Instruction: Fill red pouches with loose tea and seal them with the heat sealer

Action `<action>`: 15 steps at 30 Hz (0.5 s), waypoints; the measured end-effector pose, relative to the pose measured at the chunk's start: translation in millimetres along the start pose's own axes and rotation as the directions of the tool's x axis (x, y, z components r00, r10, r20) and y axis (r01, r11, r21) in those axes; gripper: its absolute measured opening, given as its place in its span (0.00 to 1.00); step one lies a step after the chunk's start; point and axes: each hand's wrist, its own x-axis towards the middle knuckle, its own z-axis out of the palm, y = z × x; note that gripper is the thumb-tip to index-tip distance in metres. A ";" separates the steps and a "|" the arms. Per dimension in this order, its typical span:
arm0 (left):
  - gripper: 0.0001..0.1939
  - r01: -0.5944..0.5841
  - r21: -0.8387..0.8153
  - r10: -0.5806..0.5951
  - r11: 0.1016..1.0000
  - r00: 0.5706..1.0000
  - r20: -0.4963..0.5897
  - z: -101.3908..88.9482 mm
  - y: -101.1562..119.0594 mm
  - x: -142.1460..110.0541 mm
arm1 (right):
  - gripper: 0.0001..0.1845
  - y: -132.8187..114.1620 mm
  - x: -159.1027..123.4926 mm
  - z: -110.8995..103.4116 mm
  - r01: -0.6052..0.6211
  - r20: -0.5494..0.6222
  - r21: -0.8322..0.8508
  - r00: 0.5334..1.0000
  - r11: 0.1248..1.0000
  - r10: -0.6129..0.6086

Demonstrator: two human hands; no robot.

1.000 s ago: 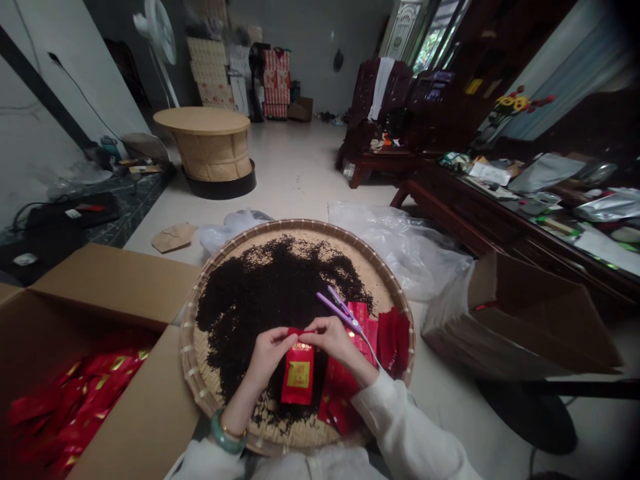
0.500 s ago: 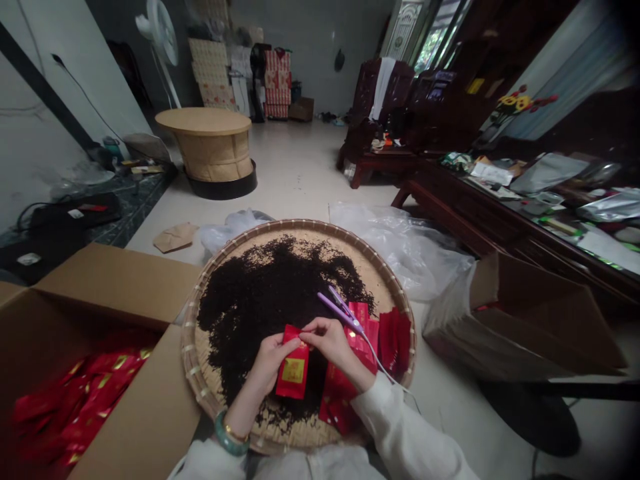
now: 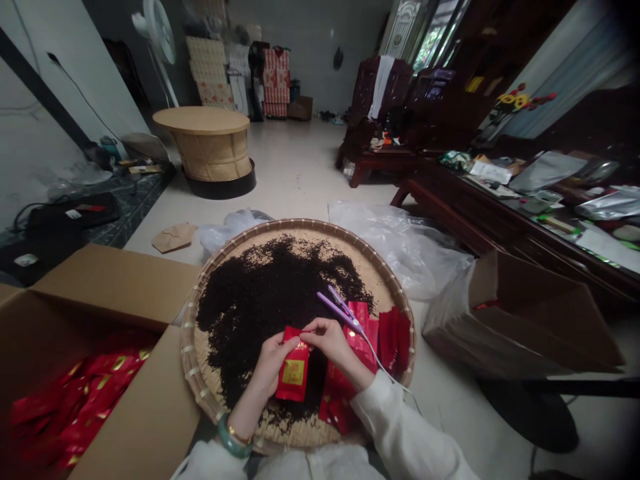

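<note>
A small red packet (image 3: pixel 292 382) with a gold label is held upright over the round bamboo tray (image 3: pixel 192 360). My left hand (image 3: pixel 273 362) grips its left side near the top, thumb across the front. The fingers of my right hand (image 3: pixel 325 340) pinch its top edge. Dark loose tea leaves (image 3: pixel 260 287) spread over much of the tray. Just beyond my right hand lies a purple hair straightener (image 3: pixel 340 310), its jaws apart and its white cord running to the right. More red packets (image 3: pixel 394 341) rest at the tray's right side, some partly beneath my right forearm.
At left stands an open cardboard box (image 3: pixel 135 400) with many red packets inside. Another open carton (image 3: pixel 520 327) is at right, beside clear plastic sheeting (image 3: pixel 400 247). A cluttered dark wooden table (image 3: pixel 460 213) runs along the right; a round wicker stool (image 3: pixel 213 150) stands farther back.
Both hands keep nearly the same hold on the red packet. The whole view has shifted very slightly.
</note>
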 end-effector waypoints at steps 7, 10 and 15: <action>0.21 0.009 0.061 -0.008 0.998 1.000 -0.018 -0.7 -2.9 -1.7 | 0.19 -0.2 0.7 0.4 -0.008 -0.030 -0.003 1.000 1.000 0.008; 0.22 0.007 0.074 -0.007 0.997 1.000 -0.001 -0.8 -3.2 -1.8 | 0.18 -1.6 0.0 0.3 -0.009 -0.042 0.001 0.999 1.000 0.009; 0.22 0.000 0.107 0.003 0.994 1.000 -0.019 -0.6 -5.2 0.0 | 0.16 -1.4 -1.9 -1.2 -0.007 -0.013 -0.006 1.000 1.000 0.007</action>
